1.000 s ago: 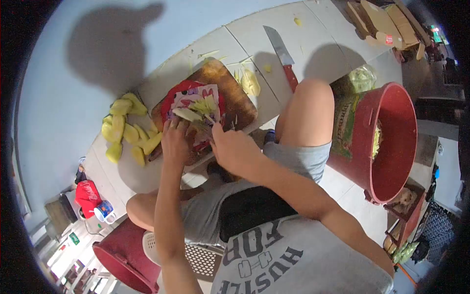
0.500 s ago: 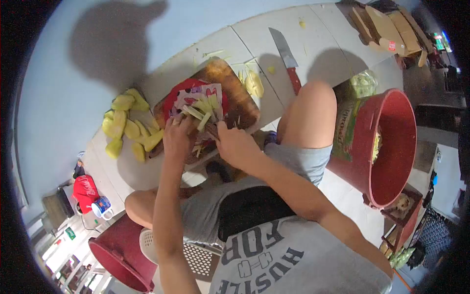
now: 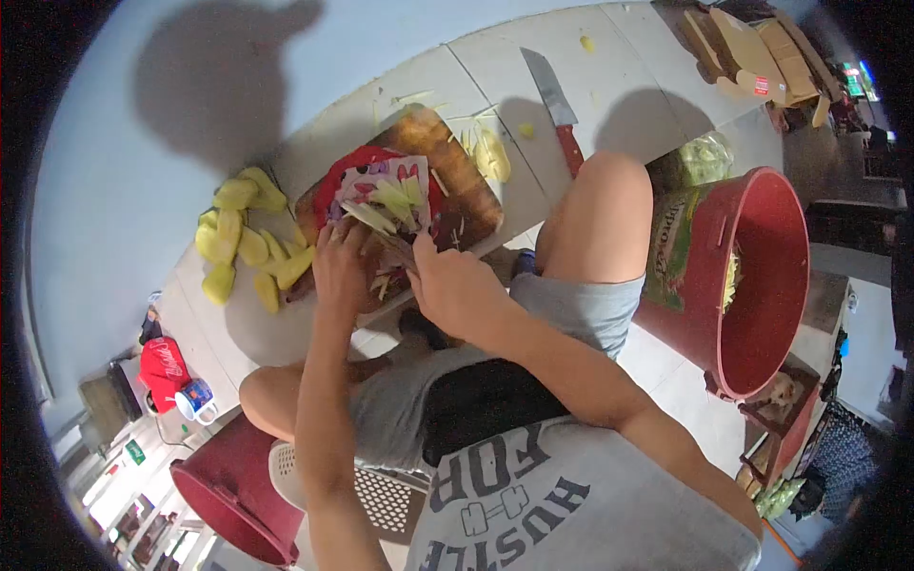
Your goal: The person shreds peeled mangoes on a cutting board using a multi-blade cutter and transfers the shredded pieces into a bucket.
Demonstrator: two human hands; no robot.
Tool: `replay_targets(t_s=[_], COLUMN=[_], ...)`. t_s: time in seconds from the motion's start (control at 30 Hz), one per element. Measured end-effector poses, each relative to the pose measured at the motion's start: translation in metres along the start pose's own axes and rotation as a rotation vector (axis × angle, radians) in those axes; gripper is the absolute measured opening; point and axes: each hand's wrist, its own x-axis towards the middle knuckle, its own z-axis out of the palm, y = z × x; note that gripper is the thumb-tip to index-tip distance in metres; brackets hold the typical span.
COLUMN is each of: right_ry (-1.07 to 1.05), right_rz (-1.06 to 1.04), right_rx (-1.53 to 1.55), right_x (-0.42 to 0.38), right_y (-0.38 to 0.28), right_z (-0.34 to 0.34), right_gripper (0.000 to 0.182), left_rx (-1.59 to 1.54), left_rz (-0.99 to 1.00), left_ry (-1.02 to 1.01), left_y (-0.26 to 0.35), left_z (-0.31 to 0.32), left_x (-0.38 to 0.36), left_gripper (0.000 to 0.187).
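A wooden cutting board (image 3: 466, 186) lies on the tiled surface, with a red patterned cloth (image 3: 360, 169) on it. Pale green strips (image 3: 395, 197) are heaped over the cloth. At the near edge of the heap my left hand (image 3: 341, 259) has its fingers curled against a pale piece (image 3: 369, 217). My right hand (image 3: 447, 285) is closed around a knife, whose blade (image 3: 398, 251) points toward my left hand and is partly hidden. Several peeled yellow-green pieces (image 3: 228, 235) lie left of the board, and one more piece (image 3: 491, 155) rests beyond its right side.
A large knife with a red handle (image 3: 569, 148) lies on the tiles. At the right stands a red bucket (image 3: 690, 285) with pale strips inside. Another red bucket (image 3: 238, 485) is at lower left, near a mug (image 3: 195, 400). Cardboard (image 3: 743, 52) lies at upper right.
My right hand has shifted slightly left and the knife blade sits at a different angle. The pale piece by my left hand lies differently, and the view has moved slightly.
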Motion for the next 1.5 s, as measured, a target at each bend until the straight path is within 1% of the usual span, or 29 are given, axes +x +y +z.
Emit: replay_targets(t_s=[0.07, 0.1, 0.17, 0.2, 0.27, 0.3, 0.37, 0.4, 0.43, 0.47, 0.53, 0.6, 0.63, 0.67, 0.77, 0.87, 0.9, 0.97, 1.0, 1.07, 1.1, 1.2, 1.23, 1.3, 1.37, 1.4, 1.43, 1.47, 1.5], right_ry=[-0.090, -0.090, -0.064, -0.054, -0.001, 0.007, 0.027, 0.015, 0.017, 0.030, 0.067, 0.080, 0.020, -0.054, -0.053, -0.059, -0.060, -0.074, -0.080, 0.043, 0.018, 0.068, 0.068, 0.032, 0.017, 0.027, 0.042, -0.002, -0.056], right_rz=[0.010, 0.010, -0.010, -0.023, -0.062, -0.068, -0.041, -0.038, -0.044, -0.058, -0.096, -0.068, -0.059, -0.035, -0.015, -0.033, -0.020, -0.022, -0.019, -0.056, -0.045, -0.056, -0.039, -0.043, -0.038, -0.060, -0.075, -0.057, -0.014], right_rx=[-0.030, -0.031, 0.001, -0.009, -0.088, -0.094, -0.050, -0.049, -0.042, -0.040, -0.044, -0.018, -0.035, -0.046, -0.080, -0.062, -0.052, -0.065, -0.067, -0.035, -0.044, -0.036, -0.028, -0.035, -0.045, -0.060, -0.063, -0.068, -0.057], right_x=[-0.002, 0.002, 0.014, 0.019, 0.010, 0.009, -0.003, 0.000, 0.009, 0.016, 0.025, 0.006, 0.005, 0.001, 0.015, 0.019, 0.009, 0.005, 0.007, 0.010, 0.020, 0.015, 0.003, 0.000, 0.007, 0.012, 0.017, 0.022, 0.017], right_y=[-0.006, 0.002, 0.026, 0.023, 0.013, 0.006, -0.010, 0.002, 0.023, 0.032, 0.026, 0.012, -0.004, -0.011, 0.018, 0.020, 0.012, -0.006, -0.002, 0.013, 0.029, 0.020, 0.007, -0.009, 0.012, 0.016, 0.014, 0.016, 0.014], right_z=[-0.009, 0.000, 0.021, 0.015, 0.012, 0.003, -0.007, 0.008, 0.031, 0.041, 0.034, 0.026, 0.001, -0.010, 0.031, 0.027, 0.021, -0.002, 0.003, 0.029, 0.044, 0.038, 0.027, 0.002, 0.028, 0.031, 0.029, 0.028, 0.030], right_gripper=[0.023, 0.023, 0.024, 0.024, 0.023, 0.023, 0.030, 0.030, 0.030, 0.031, 0.030, 0.029, 0.026, 0.023, 0.026, 0.026, 0.026, 0.026, 0.026, 0.028, 0.030, 0.030, 0.030, 0.030, 0.030, 0.031, 0.031, 0.027, 0.025], left_rx=[0.028, 0.028, 0.008, 0.012, 0.015, 0.016, -0.068, -0.072, -0.036, 0.003, 0.028, 0.028, 0.010, -0.015, 0.028, 0.032, 0.031, 0.010, 0.006, 0.016, 0.017, 0.043, 0.002, -0.038, 0.039, 0.039, 0.016, -0.009, -0.008], left_rz=[-0.013, -0.014, 0.035, 0.036, 0.020, 0.023, -0.028, -0.037, -0.010, 0.021, 0.056, 0.106, 0.052, -0.007, 0.029, 0.000, 0.008, 0.017, 0.013, -0.011, -0.009, 0.057, 0.030, 0.000, 0.046, 0.044, 0.024, -0.003, 0.001], left_ry=[-0.008, -0.008, 0.032, 0.050, 0.006, 0.018, 0.012, 0.004, 0.010, 0.030, 0.069, 0.036, 0.065, 0.075, 0.037, 0.024, 0.009, 0.067, 0.063, 0.042, 0.043, 0.071, 0.042, 0.048, 0.136, 0.135, 0.069, 0.005, -0.004], left_y=[0.006, 0.004, -0.002, 0.000, 0.007, 0.004, 0.002, 0.003, 0.004, 0.004, -0.008, -0.007, 0.000, 0.006, 0.002, -0.001, 0.000, -0.004, -0.002, 0.006, 0.002, -0.008, -0.003, -0.001, 0.003, 0.003, 0.001, 0.000, 0.000], left_z=[-0.008, -0.006, -0.001, -0.004, -0.009, -0.008, -0.003, -0.002, -0.004, -0.008, 0.001, 0.003, -0.003, -0.006, -0.007, 0.000, 0.000, 0.002, 0.001, -0.008, -0.003, 0.005, 0.001, -0.001, -0.003, -0.002, -0.007, -0.007, -0.007], left_x=[0.004, 0.002, 0.003, 0.009, 0.004, 0.009, 0.002, -0.002, -0.002, 0.002, 0.009, -0.003, 0.003, 0.002, 0.003, 0.003, -0.003, 0.001, 0.003, 0.002, -0.001, -0.003, -0.008, 0.004, -0.004, -0.007, -0.005, -0.002, -0.005], left_gripper=[0.053, 0.053, 0.054, 0.054, 0.053, 0.053, 0.048, 0.048, 0.046, 0.043, 0.041, 0.040, 0.040, 0.040, 0.040, 0.038, 0.038, 0.036, 0.036, 0.034, 0.034, 0.036, 0.036, 0.037, 0.039, 0.039, 0.039, 0.039, 0.039])
